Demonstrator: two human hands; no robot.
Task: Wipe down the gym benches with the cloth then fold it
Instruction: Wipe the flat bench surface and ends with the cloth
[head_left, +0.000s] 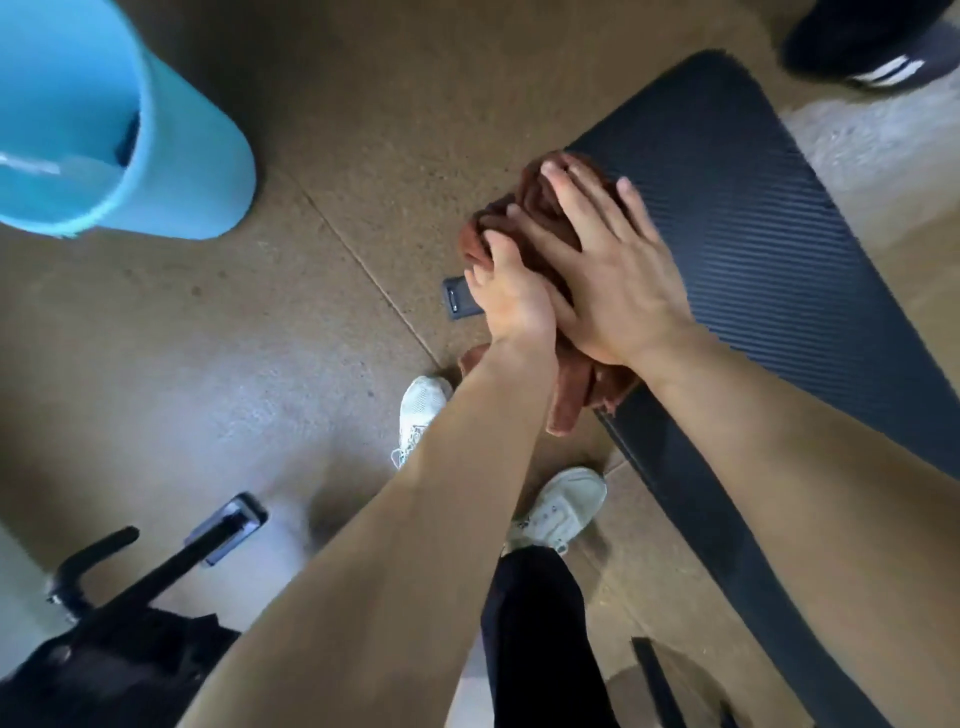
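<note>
My right hand (613, 270) lies flat with the fingers spread, palm pressing down on the brown cloth (540, 218). My left hand (511, 296) sits just beside it, partly tucked under the right one, its fingers curled into a bunch of the cloth at the bench's left edge. The cloth is crumpled under both palms, at the near-left corner of the dark ribbed bench pad (753, 249), with one end hanging off the left edge toward the floor (260, 338). Both forearms are bare. Below the hands my two white sneakers (561, 512) stand on the brown speckled floor, just beside the bench. A light blue bucket (156, 130) stands well apart at the far left. Someone else's dark shoe with white stripes (878, 52) shows past the bench's far end. A black metal frame (156, 577) sits at the lower left.
</note>
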